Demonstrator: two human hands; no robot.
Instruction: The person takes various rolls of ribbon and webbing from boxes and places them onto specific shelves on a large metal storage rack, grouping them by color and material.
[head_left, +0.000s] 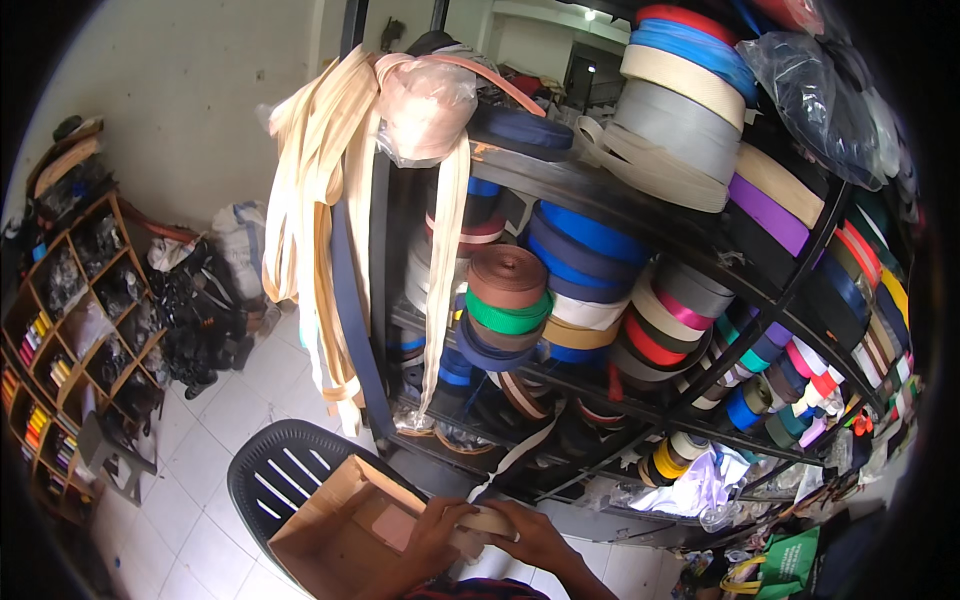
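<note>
At the lower middle, my left hand (436, 536) and my right hand (540, 542) are closed around a cream roll of webbing (486, 521), one at each side. A pale loose strip (514, 457) rises from the roll toward the shelf; I cannot tell where its far end lies. Just left of my hands, an open cardboard box (305, 532) rests on a black plastic chair (258, 462). Inside the box is a flat pinkish piece (394, 526). My fingers partly hide the roll.
A black metal rack (640, 207) full of coloured webbing rolls (508, 277) stands ahead and to the right. Long cream strips (318, 190) hang from its left end. A wooden cubby shelf (75, 240) stands at far left, and a green bag (787, 562) lies at lower right.
</note>
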